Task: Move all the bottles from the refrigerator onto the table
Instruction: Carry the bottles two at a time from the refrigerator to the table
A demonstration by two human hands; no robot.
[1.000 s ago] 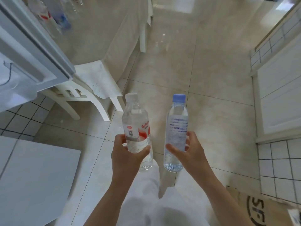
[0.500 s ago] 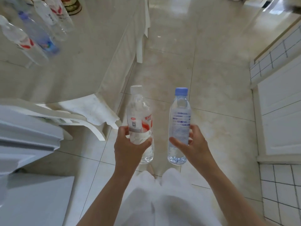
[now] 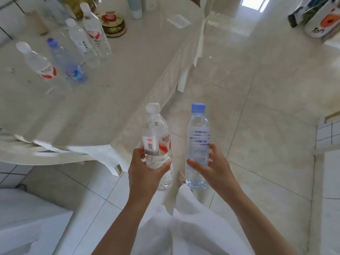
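- The table fills the picture from nine to twelve o'clock; four bottles already stand on it at about ten o'clock: one with a white cap and red label, one with a blue cap, and two more clear ones just behind. They stand close together, so a new bottle set down among them could knock one over and start a chain.
- A round decorated tin sits at eleven o'clock beside that group; it narrows the free room there, so the near side of the table looks the safer landing spot.
- A chair stands at the table's near edge, at about eight o'clock. In my judgement the person could bump it while stepping in.
- The left hand, just left of centre, grips the white-capped bottle low on its body, fingers wrapped round. The bottle hangs over the floor near the table's corner; held this low it may tip at the top when set down.
- The right hand, just right of centre, holds the blue-capped bottle with thumb in front and fingers behind, a looser-looking hold. Also over the floor, it could slip if the plastic is wet from the cold.
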